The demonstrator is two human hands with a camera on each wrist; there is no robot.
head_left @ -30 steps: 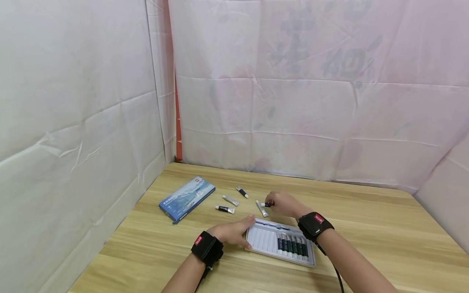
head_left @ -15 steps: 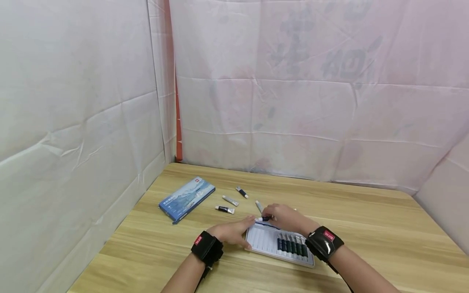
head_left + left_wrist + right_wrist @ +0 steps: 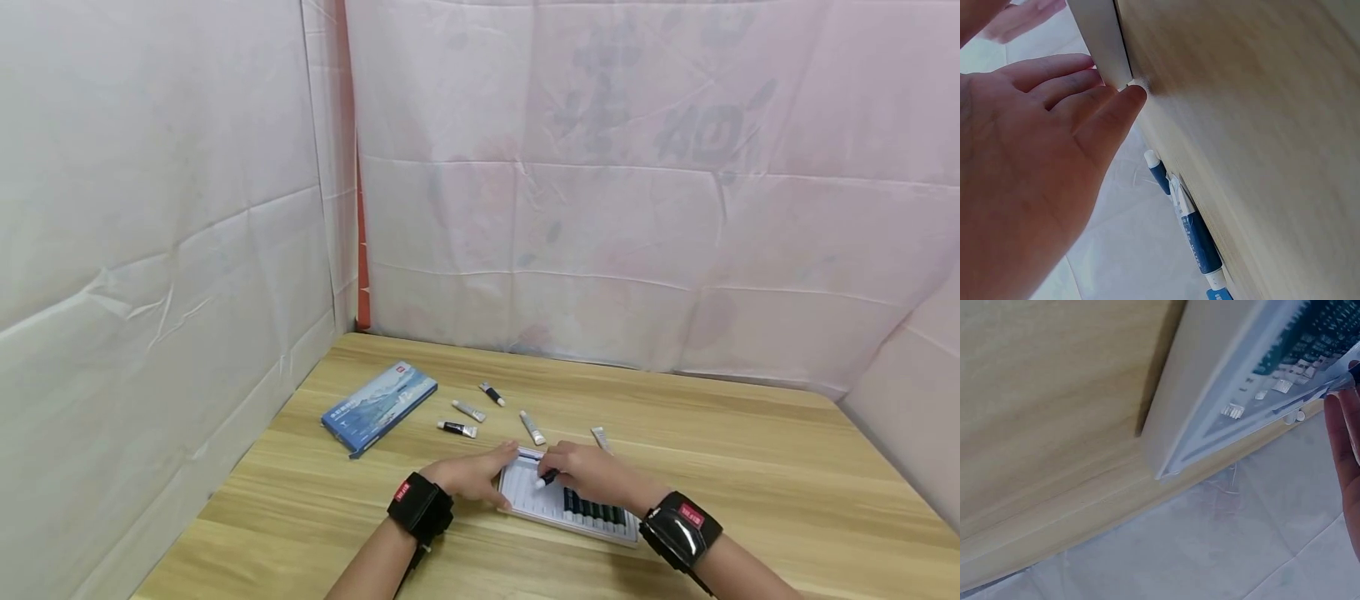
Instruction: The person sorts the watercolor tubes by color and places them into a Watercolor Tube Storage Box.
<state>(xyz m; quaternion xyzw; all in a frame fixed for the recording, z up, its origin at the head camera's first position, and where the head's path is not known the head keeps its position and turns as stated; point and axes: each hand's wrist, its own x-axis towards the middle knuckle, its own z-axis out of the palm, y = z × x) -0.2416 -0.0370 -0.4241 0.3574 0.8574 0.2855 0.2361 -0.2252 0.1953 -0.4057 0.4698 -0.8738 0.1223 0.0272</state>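
The pale wood-grain table (image 3: 750, 467) is bearing a shallow white plastic tray (image 3: 527, 493). The left hand (image 3: 472, 478) is bracing its end with outstretched fingers. The right hand (image 3: 588, 473), pinching closely, has just been bringing a small dark white-capped paint tube (image 3: 549, 478) from the tray's far edge over its bare slots; seemingly it isn't yet resting in one.

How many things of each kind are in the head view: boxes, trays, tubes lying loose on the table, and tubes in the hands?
Box: 1
Tray: 1
Loose tubes, one partly hidden: 5
Held tube, in the right hand: 1
Total: 8
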